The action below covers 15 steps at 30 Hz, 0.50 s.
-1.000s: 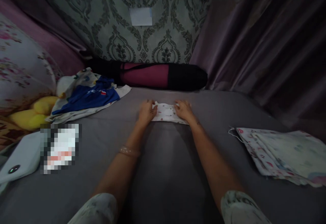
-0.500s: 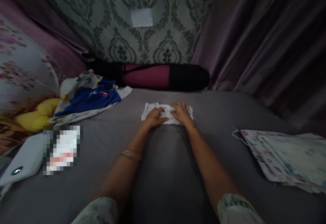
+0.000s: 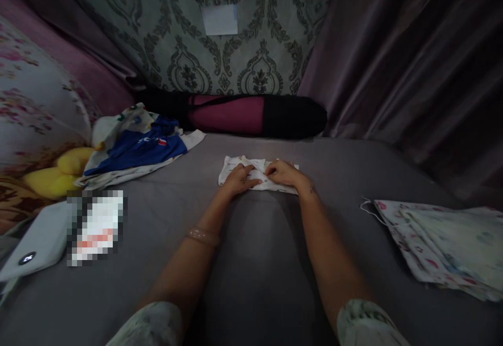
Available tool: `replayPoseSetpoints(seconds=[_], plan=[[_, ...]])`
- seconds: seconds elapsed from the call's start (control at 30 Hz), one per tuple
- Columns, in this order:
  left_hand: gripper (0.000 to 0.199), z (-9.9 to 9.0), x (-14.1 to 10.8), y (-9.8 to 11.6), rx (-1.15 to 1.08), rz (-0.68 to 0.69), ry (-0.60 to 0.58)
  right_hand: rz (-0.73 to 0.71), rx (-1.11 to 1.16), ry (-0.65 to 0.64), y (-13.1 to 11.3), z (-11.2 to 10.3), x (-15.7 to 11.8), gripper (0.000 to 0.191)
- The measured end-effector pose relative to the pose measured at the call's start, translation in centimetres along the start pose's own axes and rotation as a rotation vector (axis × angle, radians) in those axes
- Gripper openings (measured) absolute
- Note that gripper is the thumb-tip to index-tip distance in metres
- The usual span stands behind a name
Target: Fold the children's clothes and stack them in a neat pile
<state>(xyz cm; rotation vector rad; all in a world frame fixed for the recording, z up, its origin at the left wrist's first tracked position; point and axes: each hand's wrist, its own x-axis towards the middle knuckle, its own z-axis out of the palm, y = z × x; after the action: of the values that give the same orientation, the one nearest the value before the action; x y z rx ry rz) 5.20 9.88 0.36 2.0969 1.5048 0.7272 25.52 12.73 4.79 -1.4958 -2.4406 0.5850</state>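
Observation:
A small white printed cloth point(image 3: 255, 165), folded into a flat rectangle, lies on the grey sheet point(image 3: 259, 241) in the middle of the view. On its left part rests my left hand point(image 3: 239, 179), with thumb and fingers spread. My right hand point(image 3: 283, 173) is over the right part, its thumb and fingertips pinched together on the cloth near its middle. The right hand hides much of that side of the cloth.
Behind lies a long black and pink bag point(image 3: 228, 114). At the left are blue and white clothes point(image 3: 145, 149), a yellow plush item point(image 3: 58, 175) and a white device point(image 3: 41, 244). Folded printed cloths point(image 3: 444, 246) lie at the right.
My right hand has gone from lying spread on the cloth to a pinch, its wrist shifted slightly right. My left hand stays spread in place.

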Motion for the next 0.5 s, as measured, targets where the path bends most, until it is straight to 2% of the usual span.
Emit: replayPoseSetpoints(seconds=[0.27,0.5], plan=[[0.058,0.0,-0.1,-0.1,-0.004,0.006,-0.001,0.202,-0.041,0.166,-0.8,1.1,0.7,0.027],[0.066,-0.2,-0.1,0.4,0.048,-0.012,-0.03,0.253,-0.128,0.235,-1.6,1.8,1.5,0.026]])
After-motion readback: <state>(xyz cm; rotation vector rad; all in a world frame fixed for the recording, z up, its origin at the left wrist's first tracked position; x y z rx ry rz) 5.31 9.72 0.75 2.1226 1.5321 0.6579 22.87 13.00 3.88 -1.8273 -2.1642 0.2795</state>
